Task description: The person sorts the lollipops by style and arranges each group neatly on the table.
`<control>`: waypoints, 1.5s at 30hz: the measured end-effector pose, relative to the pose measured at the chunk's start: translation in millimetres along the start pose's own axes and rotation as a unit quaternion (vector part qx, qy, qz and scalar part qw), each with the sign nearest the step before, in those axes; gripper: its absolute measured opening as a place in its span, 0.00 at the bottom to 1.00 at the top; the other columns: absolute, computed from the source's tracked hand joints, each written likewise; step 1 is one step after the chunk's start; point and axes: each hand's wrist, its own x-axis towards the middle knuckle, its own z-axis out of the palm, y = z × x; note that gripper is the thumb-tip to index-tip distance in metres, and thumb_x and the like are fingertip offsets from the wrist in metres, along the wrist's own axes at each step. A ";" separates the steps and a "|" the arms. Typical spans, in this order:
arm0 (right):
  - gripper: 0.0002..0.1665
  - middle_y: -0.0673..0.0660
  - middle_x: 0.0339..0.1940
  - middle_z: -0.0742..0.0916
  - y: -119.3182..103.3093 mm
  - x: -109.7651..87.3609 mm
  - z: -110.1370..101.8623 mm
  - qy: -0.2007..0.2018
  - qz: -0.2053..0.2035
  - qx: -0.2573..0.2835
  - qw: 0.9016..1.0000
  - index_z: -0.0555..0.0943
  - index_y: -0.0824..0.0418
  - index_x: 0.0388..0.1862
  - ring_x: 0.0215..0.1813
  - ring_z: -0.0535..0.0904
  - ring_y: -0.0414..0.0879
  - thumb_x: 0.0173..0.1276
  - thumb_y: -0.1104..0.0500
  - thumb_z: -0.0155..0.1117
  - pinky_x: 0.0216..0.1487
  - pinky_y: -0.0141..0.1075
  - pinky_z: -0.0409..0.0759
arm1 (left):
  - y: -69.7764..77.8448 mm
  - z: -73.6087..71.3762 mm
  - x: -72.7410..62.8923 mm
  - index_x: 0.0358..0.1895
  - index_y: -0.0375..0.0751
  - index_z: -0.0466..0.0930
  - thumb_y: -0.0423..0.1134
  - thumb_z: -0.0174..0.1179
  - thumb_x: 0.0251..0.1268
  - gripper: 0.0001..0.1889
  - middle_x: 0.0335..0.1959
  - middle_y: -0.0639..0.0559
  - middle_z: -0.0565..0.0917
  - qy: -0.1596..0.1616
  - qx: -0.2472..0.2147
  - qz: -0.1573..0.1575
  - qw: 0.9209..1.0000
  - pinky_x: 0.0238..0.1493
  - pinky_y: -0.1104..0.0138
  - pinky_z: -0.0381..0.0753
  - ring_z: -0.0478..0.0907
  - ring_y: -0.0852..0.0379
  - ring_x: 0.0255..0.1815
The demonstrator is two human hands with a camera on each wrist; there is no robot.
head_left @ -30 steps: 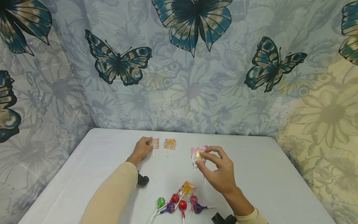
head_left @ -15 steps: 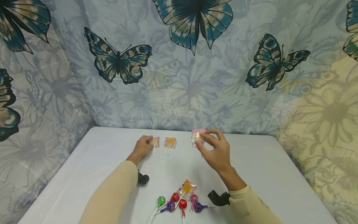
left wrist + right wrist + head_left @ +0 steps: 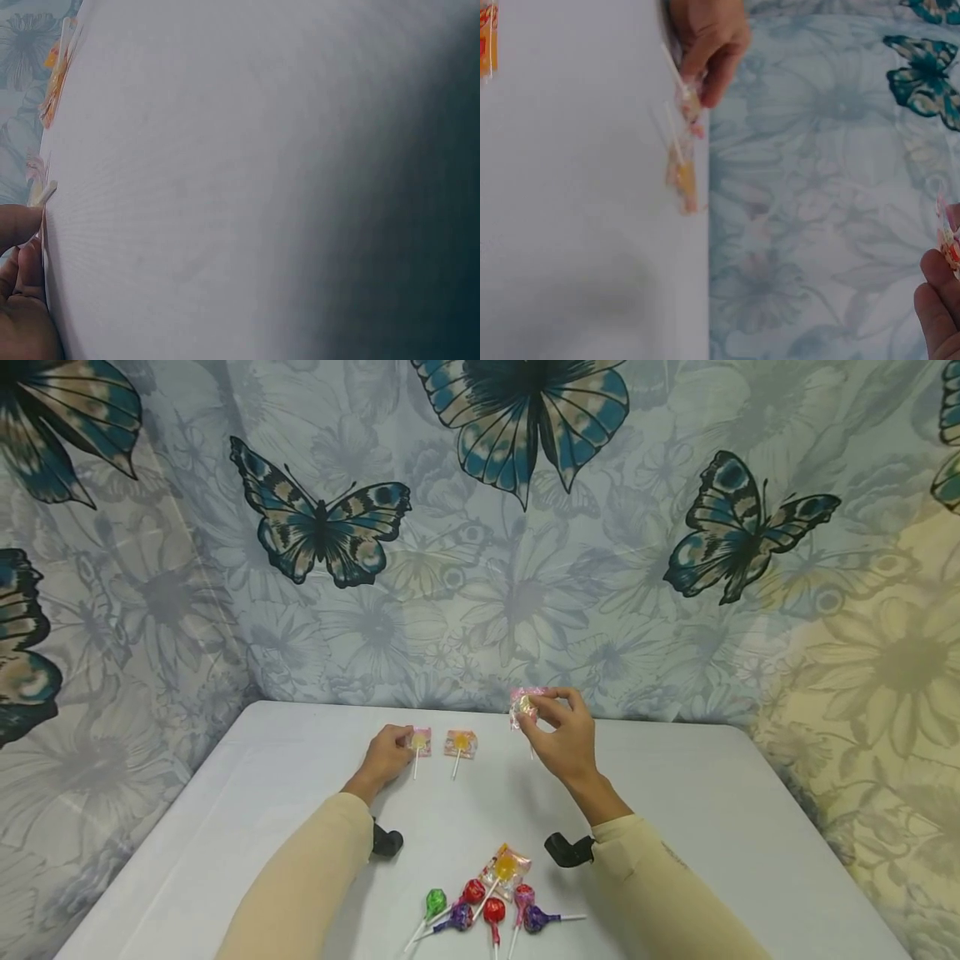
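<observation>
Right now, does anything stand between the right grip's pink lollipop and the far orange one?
Nothing visible stands between the pink lollipop in the right grip and the far orange one; the pile lies nearer the person.

Before me, a plain white table point(image 3: 720, 785) with rounded far corners stretches back toward a pale blue-grey backdrop point(image 3: 600, 643) printed with faint flowers point(image 3: 521, 602). Above it I see a large teal, cream and black butterfly point(image 3: 531, 422), cut off by the top of my view, with a smaller butterfly point(image 3: 321, 518) lower to its left and another butterfly point(image 3: 750, 535) lower to its right. Cropped butterflies point(image 3: 82, 414) line both side edges, and the backdrop turns yellowish at my right.
</observation>
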 end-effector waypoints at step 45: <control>0.10 0.57 0.44 0.80 71.9 -34.5 55.6 -0.249 0.177 -0.231 0.924 0.87 0.64 0.40 0.42 0.78 0.52 0.61 0.60 0.68 0.44 0.45 0.77 | 1.1 1.6 -4.0 0.62 0.27 0.72 0.22 0.60 0.56 0.26 0.46 0.42 0.74 0.003 0.003 0.007 1.000 0.49 0.58 0.73 0.70 0.49 0.45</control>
